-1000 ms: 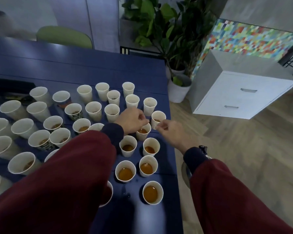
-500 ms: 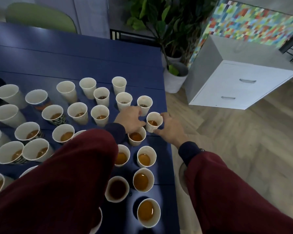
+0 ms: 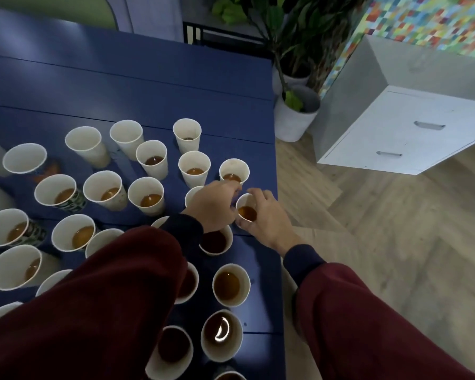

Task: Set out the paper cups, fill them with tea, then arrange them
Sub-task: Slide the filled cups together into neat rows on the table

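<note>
Both hands at the right edge of the blue tabletop (image 3: 126, 86). Right hand (image 3: 268, 218) wraps a small paper cup (image 3: 246, 208) w/ amber tea, fingers curled round its far side, thumb at the near rim: gripping it. Left hand (image 3: 213, 205) sits just beside, fingertips bunched at that cup's left rim; can't tell if it's pinching the cup or just touching. Another filled cup (image 3: 234, 171) right behind the hands. Many more cups spread across the tabletop to the left, most w/ tea. Potted plant (image 3: 296, 111) and white drawer cabinet (image 3: 403, 130) on the floor beyond.
</note>
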A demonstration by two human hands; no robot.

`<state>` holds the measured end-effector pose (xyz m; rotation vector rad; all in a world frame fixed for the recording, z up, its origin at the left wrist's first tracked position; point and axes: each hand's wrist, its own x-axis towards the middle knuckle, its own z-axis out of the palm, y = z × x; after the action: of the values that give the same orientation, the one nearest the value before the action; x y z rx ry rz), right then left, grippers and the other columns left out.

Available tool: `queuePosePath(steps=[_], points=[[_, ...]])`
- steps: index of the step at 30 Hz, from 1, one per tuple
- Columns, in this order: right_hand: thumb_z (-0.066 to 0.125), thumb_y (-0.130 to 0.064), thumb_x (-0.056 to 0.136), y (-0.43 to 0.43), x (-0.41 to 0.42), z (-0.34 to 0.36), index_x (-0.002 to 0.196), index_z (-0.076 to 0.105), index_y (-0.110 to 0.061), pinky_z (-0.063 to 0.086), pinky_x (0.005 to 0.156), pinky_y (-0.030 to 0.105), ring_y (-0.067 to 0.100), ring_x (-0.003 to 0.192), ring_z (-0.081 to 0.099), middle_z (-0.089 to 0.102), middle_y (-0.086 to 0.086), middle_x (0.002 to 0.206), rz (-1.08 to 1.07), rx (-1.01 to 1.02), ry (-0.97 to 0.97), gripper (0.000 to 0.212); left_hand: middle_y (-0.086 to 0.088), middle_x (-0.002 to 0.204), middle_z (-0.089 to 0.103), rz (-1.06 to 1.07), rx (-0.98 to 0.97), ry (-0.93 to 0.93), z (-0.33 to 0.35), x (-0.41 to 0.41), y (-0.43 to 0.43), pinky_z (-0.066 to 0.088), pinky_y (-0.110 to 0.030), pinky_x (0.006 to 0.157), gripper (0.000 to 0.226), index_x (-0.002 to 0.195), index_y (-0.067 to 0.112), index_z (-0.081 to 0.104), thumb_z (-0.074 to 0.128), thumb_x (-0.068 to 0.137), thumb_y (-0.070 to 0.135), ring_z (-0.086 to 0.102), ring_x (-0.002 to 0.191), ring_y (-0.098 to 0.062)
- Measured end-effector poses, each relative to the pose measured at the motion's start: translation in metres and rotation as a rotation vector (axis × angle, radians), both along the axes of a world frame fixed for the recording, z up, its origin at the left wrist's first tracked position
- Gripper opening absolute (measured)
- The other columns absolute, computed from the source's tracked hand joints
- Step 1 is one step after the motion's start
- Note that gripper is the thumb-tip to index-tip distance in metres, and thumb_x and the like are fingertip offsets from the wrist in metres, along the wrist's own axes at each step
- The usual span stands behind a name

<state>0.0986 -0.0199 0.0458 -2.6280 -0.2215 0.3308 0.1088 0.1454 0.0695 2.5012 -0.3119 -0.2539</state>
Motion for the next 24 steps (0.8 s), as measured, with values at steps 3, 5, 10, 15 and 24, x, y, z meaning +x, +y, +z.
queuePosePath(steps=[3, 5, 10, 15, 24], points=[[0.079, -0.035, 0.082, -0.003, 0.01, 0.005, 0.129, 0.049, -0.014, 0.046, 0.088, 0.036, 0.028, 0.107, 0.057, 0.054, 0.008, 0.123, -0.027, 0.009, 0.003, 0.059, -0.011, 0.117, 0.06, 0.056, 0.043, -0.187, 0.006, 0.019, 0.003, 0.044, -0.038, 0.089, 0.037, 0.122, 0.007, 0.061, 0.064, 0.085, 0.013, 0.056, 0.105, -0.031], [0.079, -0.033, 0.081, -0.008, 0.02, 0.013, 0.128, 0.049, -0.014, 0.044, 0.082, 0.035, 0.028, 0.103, 0.058, 0.055, 0.008, 0.121, -0.058, 0.01, 0.001, 0.059, -0.015, 0.122, 0.055, 0.094, 0.068, -0.228, 0.009, 0.036, 0.004, 0.044, -0.045, 0.093, 0.047, 0.128, 0.005, 0.056, 0.067, 0.084, 0.016, 0.053, 0.109, -0.034], [0.077, -0.03, 0.083, -0.03, 0.07, 0.04, 0.134, 0.047, -0.011, 0.039, 0.079, 0.032, 0.032, 0.108, 0.059, 0.057, 0.012, 0.126, -0.135, -0.067, -0.057, 0.062, -0.018, 0.139, 0.041, 0.045, 0.141, -0.036, 0.001, 0.065, 0.002, 0.045, -0.043, 0.1, 0.081, 0.146, 0.007, 0.033, 0.076, 0.082, 0.034, 0.053, 0.118, -0.036], [0.077, -0.03, 0.083, -0.027, 0.134, 0.049, 0.132, 0.048, -0.01, 0.04, 0.082, 0.033, 0.033, 0.11, 0.057, 0.054, 0.015, 0.128, -0.157, -0.094, -0.134, 0.061, -0.015, 0.138, 0.046, -0.019, 0.173, -0.01, -0.02, 0.06, 0.003, 0.048, -0.038, 0.096, 0.098, 0.156, 0.018, 0.024, 0.078, 0.079, 0.043, 0.058, 0.115, -0.033], [0.077, -0.029, 0.082, 0.024, 0.199, 0.019, 0.134, 0.045, -0.01, 0.045, 0.09, 0.038, 0.034, 0.112, 0.056, 0.05, 0.014, 0.131, -0.094, -0.1, -0.09, 0.064, -0.01, 0.114, 0.056, 0.103, 0.05, -0.157, -0.033, 0.066, -0.003, 0.045, -0.032, 0.076, 0.058, 0.125, 0.011, 0.046, 0.078, 0.082, 0.031, 0.062, 0.097, -0.031]])
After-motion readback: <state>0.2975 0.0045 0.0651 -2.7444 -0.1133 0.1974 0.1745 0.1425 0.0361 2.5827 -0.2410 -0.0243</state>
